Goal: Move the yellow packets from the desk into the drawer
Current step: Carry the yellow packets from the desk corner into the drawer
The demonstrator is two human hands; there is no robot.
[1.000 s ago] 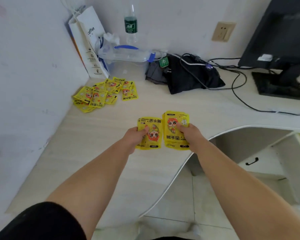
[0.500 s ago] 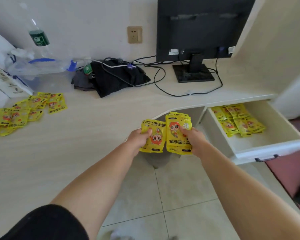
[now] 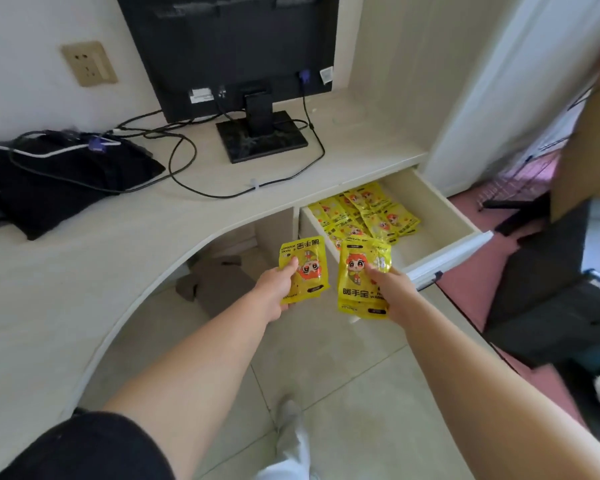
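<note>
My left hand (image 3: 277, 292) grips a yellow packet (image 3: 305, 261) with an orange cartoon figure, held in the air over the floor beneath the desk's curved edge. My right hand (image 3: 392, 292) holds a small stack of yellow packets (image 3: 361, 271) just in front of the open drawer (image 3: 440, 216). The drawer is pulled out at the right of the desk, and several yellow packets (image 3: 364, 213) lie in a loose pile inside it. The packets left on the desk are out of view.
A black monitor (image 3: 232, 53) stands on the pale desk (image 3: 84, 244), with cables (image 3: 187, 161) looping over the top and black cloth (image 3: 59, 178) at the left. Beyond the drawer are a black chair (image 3: 551, 306) and a cardboard box (image 3: 589, 154).
My view has swung right from the desk's corner pile to the drawer. Both hands have carried their packets off the desk to just in front of the open drawer.
</note>
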